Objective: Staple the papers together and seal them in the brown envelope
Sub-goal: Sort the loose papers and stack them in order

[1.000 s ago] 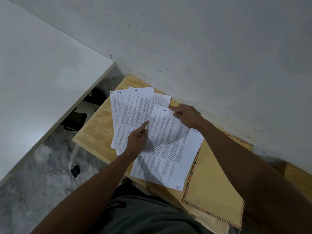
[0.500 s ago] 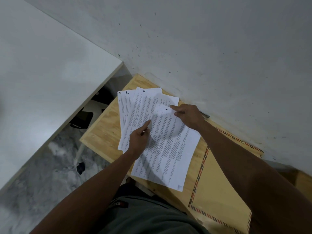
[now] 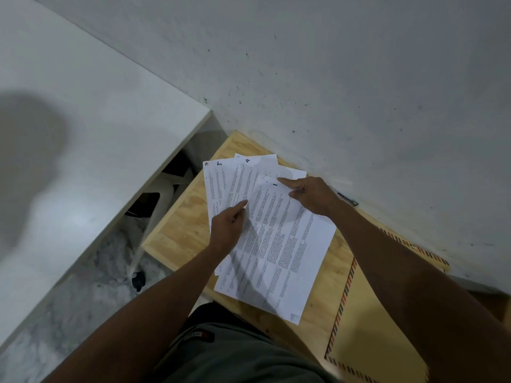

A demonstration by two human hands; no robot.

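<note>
Hiding partly under the right forearm (image 3: pixel 401 272) at 5 o'clock, cut by the frame: brown envelope (image 3: pixel 367 327). Pressing the fanned papers' (image 3: pixel 276 244) 12 o'clock corner: right hand (image 3: pixel 312 194), forefinger straight. Touching their 9 o'clock edge: left hand (image 3: pixel 225 228), grip unclear.

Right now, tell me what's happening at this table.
A person is sorting printed papers fanned out on a wooden table. The left hand touches the left edge of the top sheet with its forefinger; the right hand rests at its upper end. The sheets lie loose and misaligned, with no staple visible. The brown envelope lies flat beside them, partly under the right arm.
</note>
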